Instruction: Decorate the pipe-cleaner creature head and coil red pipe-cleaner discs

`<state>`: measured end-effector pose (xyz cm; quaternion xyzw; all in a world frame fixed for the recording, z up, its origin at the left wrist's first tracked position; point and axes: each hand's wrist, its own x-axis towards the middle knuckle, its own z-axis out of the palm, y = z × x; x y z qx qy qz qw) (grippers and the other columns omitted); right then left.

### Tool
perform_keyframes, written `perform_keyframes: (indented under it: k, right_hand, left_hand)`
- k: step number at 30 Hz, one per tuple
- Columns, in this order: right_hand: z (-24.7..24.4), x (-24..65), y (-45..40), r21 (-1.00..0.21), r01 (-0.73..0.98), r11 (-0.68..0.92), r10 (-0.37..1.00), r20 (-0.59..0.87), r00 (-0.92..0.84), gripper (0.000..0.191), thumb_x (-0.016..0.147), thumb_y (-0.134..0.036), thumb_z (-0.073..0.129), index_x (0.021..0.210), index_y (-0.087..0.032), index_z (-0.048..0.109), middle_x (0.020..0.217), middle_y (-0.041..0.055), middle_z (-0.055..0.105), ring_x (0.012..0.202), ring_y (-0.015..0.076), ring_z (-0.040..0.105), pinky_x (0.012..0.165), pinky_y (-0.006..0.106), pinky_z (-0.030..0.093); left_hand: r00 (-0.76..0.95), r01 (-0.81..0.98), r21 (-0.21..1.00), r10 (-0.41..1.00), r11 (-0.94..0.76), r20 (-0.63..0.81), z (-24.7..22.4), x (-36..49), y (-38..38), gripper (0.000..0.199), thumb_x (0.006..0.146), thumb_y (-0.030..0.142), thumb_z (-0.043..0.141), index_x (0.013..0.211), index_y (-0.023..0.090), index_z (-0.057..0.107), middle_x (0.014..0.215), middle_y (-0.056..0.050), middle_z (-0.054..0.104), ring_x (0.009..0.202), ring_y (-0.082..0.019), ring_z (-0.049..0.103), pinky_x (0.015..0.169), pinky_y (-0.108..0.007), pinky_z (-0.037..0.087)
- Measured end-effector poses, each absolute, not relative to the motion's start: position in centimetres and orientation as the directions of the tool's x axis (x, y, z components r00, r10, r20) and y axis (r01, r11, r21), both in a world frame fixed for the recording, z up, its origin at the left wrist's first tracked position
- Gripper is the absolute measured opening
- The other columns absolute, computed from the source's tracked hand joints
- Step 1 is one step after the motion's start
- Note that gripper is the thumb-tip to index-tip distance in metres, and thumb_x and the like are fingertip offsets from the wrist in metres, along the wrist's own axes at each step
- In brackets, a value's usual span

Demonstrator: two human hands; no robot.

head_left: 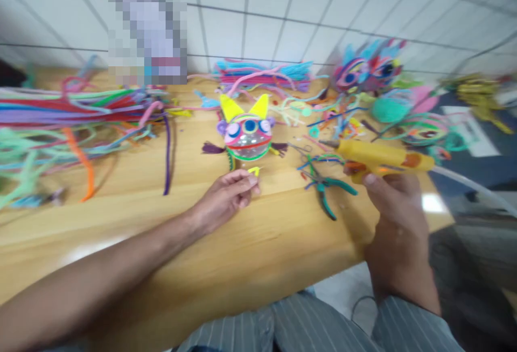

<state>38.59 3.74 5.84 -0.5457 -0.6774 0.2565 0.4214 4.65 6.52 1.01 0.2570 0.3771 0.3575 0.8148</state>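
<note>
My left hand (238,190) pinches a small bent yellow piece (253,171) between thumb and fingers, just in front of a decorated animal-like head (247,135). That head has yellow pointed ears, round blue-and-pink eyes, a red mouth line and dark tassels at its sides. In my right hand (391,193) is a yellow glue gun (375,157), raised over the right of the table with its nozzle pointing left. Its trigger area is orange, and a pale cord trails off to the right.
Green-handled pliers (325,187) and small scissors (302,149) lie between my hands. Bundles of pipe cleaners (105,109) cover the left of the wooden table (194,255). More pipe cleaners (262,76) and finished colourful pieces (365,71) stand along the back.
</note>
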Motion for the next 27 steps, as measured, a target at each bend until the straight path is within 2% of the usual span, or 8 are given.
perform_keyframes:
  k: [3,5,7,9,12,16,20,27]
  right_hand:
    - [8.2,43.4,3.1,-0.813,0.528,0.248,0.941,0.332,0.07,0.042,0.097,-0.071,0.064,0.107,-0.032,0.077,0.096,0.0081,0.079,0.091,0.0319,0.077,0.078,0.049,0.064]
    - [9.2,47.1,2.3,-0.797,0.572,0.194,0.937,0.323,0.133,0.043,0.098,-0.07,0.062,0.102,-0.03,0.077,0.095,0.0107,0.079,0.094,0.0308,0.076,0.08,0.046,0.062]
    - [9.1,50.5,1.4,-0.778,0.619,0.104,0.916,0.318,0.246,0.04,0.096,-0.067,0.068,0.096,-0.028,0.075,0.091,0.0104,0.077,0.089,0.027,0.074,0.077,0.04,0.06]
    - [7.8,53.2,0.9,-0.754,0.654,-0.068,0.873,0.271,0.404,0.038,0.092,-0.064,0.072,0.095,-0.026,0.073,0.086,0.0064,0.075,0.079,0.0225,0.071,0.07,0.035,0.057]
    - [4.9,55.8,1.3,-0.72,0.656,-0.226,0.842,0.194,0.504,0.042,0.08,-0.062,0.081,0.086,-0.022,0.073,0.074,0.005,0.07,0.066,0.0203,0.061,0.062,0.035,0.05]
    - [2.0,57.6,3.0,-0.634,0.66,-0.404,0.797,0.11,0.594,0.042,0.076,-0.06,0.078,0.088,-0.021,0.072,0.084,0.0083,0.074,0.075,0.0237,0.061,0.07,0.038,0.051]
    - [1.0,59.2,4.5,-0.615,0.663,-0.427,0.779,0.122,0.615,0.038,0.078,-0.055,0.072,0.093,-0.02,0.071,0.095,0.0107,0.077,0.09,0.0278,0.065,0.081,0.041,0.053]
    - [0.2,59.3,4.3,-0.592,0.666,-0.453,0.775,0.108,0.623,0.033,0.079,-0.05,0.073,0.093,-0.02,0.069,0.089,0.0081,0.073,0.082,0.0246,0.061,0.079,0.039,0.052]
  left_hand:
    - [0.411,-0.317,0.766,0.809,0.559,-0.42,0.9,4.5,6.2,0.042,0.067,0.047,0.101,0.077,0.015,0.075,0.072,0.0,0.073,0.051,-0.003,0.048,0.05,-0.015,0.038]
    - [0.375,-0.207,0.855,0.846,0.476,-0.38,0.8,4.3,6.0,0.037,0.07,0.047,0.098,0.077,0.017,0.078,0.072,-0.001,0.074,0.052,-0.004,0.048,0.052,-0.017,0.038]
    - [0.325,-0.047,0.942,0.896,0.334,-0.302,0.8,4.1,5.8,0.03,0.072,0.045,0.094,0.074,0.019,0.079,0.07,-0.001,0.074,0.057,-0.008,0.053,0.057,-0.019,0.043]
    - [0.28,0.089,0.976,0.936,0.197,-0.214,0.9,4.0,5.6,0.024,0.074,0.043,0.09,0.072,0.021,0.08,0.07,-0.002,0.075,0.063,-0.012,0.059,0.061,-0.023,0.047]
    - [0.249,0.187,0.977,0.958,0.1,-0.146,1.2,4.0,5.2,0.02,0.076,0.043,0.084,0.073,0.023,0.081,0.071,-0.002,0.076,0.064,-0.015,0.06,0.062,-0.026,0.047]
    - [0.245,0.245,0.969,0.964,0.045,-0.107,1.3,4.0,5.0,0.021,0.079,0.043,0.081,0.073,0.023,0.08,0.067,-0.001,0.072,0.061,-0.014,0.056,0.058,-0.026,0.044]
    - [0.246,0.26,0.965,0.967,-0.006,-0.061,1.1,3.8,5.0,0.02,0.08,0.043,0.081,0.075,0.024,0.08,0.067,0.0,0.07,0.059,-0.014,0.054,0.056,-0.025,0.041]
    - [0.23,0.257,0.966,0.971,0.006,-0.067,1.0,3.7,5.1,0.02,0.08,0.043,0.082,0.077,0.023,0.08,0.067,0.0,0.068,0.06,-0.013,0.053,0.056,-0.024,0.042]
